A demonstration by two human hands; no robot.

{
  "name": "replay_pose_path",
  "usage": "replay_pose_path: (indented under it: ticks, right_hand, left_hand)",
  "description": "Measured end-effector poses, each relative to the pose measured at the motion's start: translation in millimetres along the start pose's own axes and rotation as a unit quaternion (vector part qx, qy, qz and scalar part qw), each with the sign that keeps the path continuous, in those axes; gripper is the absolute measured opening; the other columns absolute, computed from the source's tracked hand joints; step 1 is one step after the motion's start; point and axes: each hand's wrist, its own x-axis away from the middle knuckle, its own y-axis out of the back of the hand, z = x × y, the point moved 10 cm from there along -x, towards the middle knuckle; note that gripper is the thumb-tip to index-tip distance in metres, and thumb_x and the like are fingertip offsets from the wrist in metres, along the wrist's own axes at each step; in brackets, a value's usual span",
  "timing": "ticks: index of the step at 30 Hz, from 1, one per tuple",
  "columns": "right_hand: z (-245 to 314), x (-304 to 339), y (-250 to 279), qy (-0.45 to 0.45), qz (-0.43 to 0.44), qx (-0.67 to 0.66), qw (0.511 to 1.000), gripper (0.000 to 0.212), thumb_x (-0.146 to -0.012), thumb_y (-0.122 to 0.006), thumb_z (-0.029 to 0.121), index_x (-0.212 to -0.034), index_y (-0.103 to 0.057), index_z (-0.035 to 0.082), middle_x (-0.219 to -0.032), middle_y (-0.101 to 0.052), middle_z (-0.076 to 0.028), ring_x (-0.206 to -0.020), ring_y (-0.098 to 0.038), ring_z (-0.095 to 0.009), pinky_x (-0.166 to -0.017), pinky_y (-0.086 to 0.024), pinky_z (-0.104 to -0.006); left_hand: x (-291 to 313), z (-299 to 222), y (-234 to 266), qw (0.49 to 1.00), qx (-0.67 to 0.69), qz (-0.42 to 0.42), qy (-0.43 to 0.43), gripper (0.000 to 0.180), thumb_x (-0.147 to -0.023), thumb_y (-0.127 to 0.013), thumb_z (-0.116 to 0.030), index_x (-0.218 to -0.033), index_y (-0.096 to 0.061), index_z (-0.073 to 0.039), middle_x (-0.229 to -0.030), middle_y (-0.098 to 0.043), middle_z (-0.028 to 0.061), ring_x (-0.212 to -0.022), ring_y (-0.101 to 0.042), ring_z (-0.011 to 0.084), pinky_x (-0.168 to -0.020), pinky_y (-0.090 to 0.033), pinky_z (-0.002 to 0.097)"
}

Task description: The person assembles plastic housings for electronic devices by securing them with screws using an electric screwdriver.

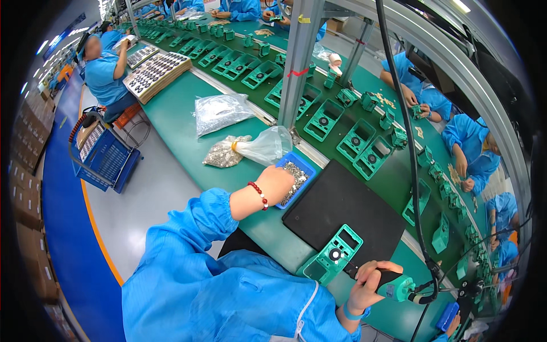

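**Green housing (335,268) lies at 10 o'clock from the right hand (367,286), 5 o'clock from the left hand (274,185)**

The person's right hand is the nearer of the two: the green housing sits just beside it, while the left hand is well apart. The housing's long axis runs roughly from 1 to 7 o'clock, with a white disc in a dark ring near its middle. Its upper end overlaps the black mat (342,196); what supports its lower end, close to the blue smock (228,302), is hard to tell.

The right fingers are wrapped around a powered screwdriver (400,289), whose dark front end aims near 10 o'clock, toward the housing. Whether its tip touches the housing is not clear.

The left fingers dip into a blue tray (311,171) of small metal parts (296,171); the fingertips are hidden, so whether they pinch a part cannot be told. The tray's long axis also runs about 1 to 7 o'clock, nearly parallel to the housing's, on the counter (259,231) just beside the mat. At 10 o'clock from the left hand lies a tied bag (225,154); at 11 o'clock, farther off, a flat clear bag (221,113).
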Motion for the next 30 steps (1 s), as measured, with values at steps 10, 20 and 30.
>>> replay_pose_path:
  ticks: [10,20,30]
  right_hand:
    - [-9,4,18,-0.022,-0.007,0.022,0.999,0.022,-0.098,-0.054,0.016,-0.107,-0.042,0.001,-0.059,-0.045,-0.003,-0.047,-0.04,-0.009,-0.045,-0.032,-0.0217]
    - [-9,-1,-1,-0.025,0.023,0.008,0.999,0.015,-0.097,-0.053,0.012,-0.105,-0.045,0.002,-0.056,-0.042,-0.001,-0.045,-0.036,-0.008,-0.043,-0.027,-0.0221]
    - [-1,-1,-26,-0.045,0.016,-0.028,0.998,0.018,-0.091,-0.056,0.012,-0.101,-0.044,0.003,-0.059,-0.042,-0.002,-0.045,-0.037,-0.011,-0.043,-0.033,-0.0259]
  left_hand:
    - [-5,-9,-8,0.998,0.003,-0.054,0.018,0.012,-0.079,-0.063,-0.012,-0.083,-0.071,-0.004,-0.09,-0.069,0.0129,-0.088,-0.068,0.0297,-0.076,-0.055,0.0418]
    - [21,-4,25,0.99,0.066,-0.126,0.016,0.016,-0.077,-0.062,-0.005,-0.092,-0.069,-0.006,-0.091,-0.06,0.0116,-0.094,-0.064,0.0297,-0.077,-0.054,0.0415]
    - [65,-123,44,0.877,0.44,-0.115,-0.154,0.012,-0.083,-0.073,-0.015,-0.087,-0.063,-0.009,-0.084,-0.057,0.0058,-0.081,-0.06,0.0262,-0.073,-0.046,0.0383]
